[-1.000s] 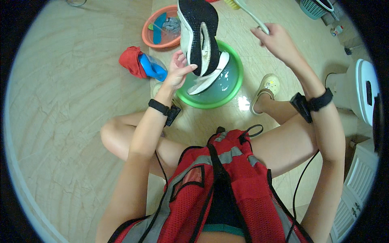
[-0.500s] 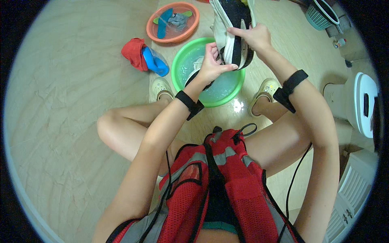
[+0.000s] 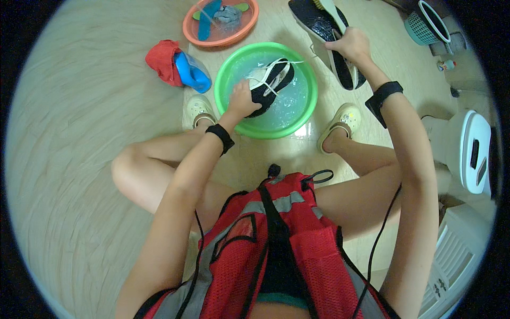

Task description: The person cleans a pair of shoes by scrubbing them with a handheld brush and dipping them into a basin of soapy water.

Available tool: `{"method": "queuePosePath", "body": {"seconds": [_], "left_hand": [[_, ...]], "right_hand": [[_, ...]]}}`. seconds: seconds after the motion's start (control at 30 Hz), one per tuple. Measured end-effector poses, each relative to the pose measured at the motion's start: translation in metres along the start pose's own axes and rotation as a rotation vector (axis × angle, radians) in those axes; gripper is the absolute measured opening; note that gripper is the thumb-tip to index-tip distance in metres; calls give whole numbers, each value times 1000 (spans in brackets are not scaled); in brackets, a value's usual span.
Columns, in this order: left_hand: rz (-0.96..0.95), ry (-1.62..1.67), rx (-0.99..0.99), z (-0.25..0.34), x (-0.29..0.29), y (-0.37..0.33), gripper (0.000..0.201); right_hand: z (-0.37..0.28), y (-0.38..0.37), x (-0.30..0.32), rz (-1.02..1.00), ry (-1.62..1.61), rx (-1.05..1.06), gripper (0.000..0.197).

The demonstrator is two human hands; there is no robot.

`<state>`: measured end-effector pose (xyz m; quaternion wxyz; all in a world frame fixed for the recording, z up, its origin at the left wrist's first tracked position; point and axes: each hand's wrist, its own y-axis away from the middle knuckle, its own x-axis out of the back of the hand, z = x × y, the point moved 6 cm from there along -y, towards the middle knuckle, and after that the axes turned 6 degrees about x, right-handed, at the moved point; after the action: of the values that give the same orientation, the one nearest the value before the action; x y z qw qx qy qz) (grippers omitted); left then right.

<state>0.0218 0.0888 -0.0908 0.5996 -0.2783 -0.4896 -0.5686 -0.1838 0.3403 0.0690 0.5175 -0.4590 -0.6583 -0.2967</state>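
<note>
A black-and-white sneaker [image 3: 273,80] with white laces lies in soapy water in the green basin [image 3: 314,101] between my feet. My left hand [image 3: 243,101] reaches into the basin with its fingers curled round one end of that sneaker. Off to the right, above the floor, my right hand [image 3: 351,47] grips another black-and-white sneaker [image 3: 313,21] by its side. A pale-handled scrub brush [image 3: 333,13] with yellowish bristles runs from the same hand along this sneaker, its handle seemingly held there too.
An orange basin [image 3: 223,41] at the far left holds blue, green and grey items. Beside it a blue bottle [image 3: 192,72] lies with a red cloth [image 3: 164,62]. A teal basket [image 3: 422,27], a small bottle [image 3: 446,65] and a white lidded bin [image 3: 474,151] stand along the right.
My left hand has let go of the raised sneaker and moved down to the one in the basin. My right hand has carried the raised sneaker rightward, away from above the basin.
</note>
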Motion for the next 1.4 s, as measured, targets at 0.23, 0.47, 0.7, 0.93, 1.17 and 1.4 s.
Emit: {"method": "queuePosePath", "body": {"seconds": [0.23,0.47,0.7,0.93,1.17,1.4], "left_hand": [[-135,5,59,-21,-24,-56,99],[-240,237,-31,-20,-38,-102,92],[-74,457,-399,91,22,-114,81],[151,604,-263,94,2,-167,51],[-193,768,39,38,18,-158,37],[-517,1404,-14,140,68,-100,34]], "right_hand": [[104,-17,-84,-112,-356,-440,75],[145,-12,-151,-136,-1287,-566,36],[128,-18,-149,13,-1774,-490,78],[86,-42,-97,-56,-1764,-313,78],[113,-35,-75,-167,-1809,-264,75],[82,8,-111,-292,-2009,-252,75]]}}
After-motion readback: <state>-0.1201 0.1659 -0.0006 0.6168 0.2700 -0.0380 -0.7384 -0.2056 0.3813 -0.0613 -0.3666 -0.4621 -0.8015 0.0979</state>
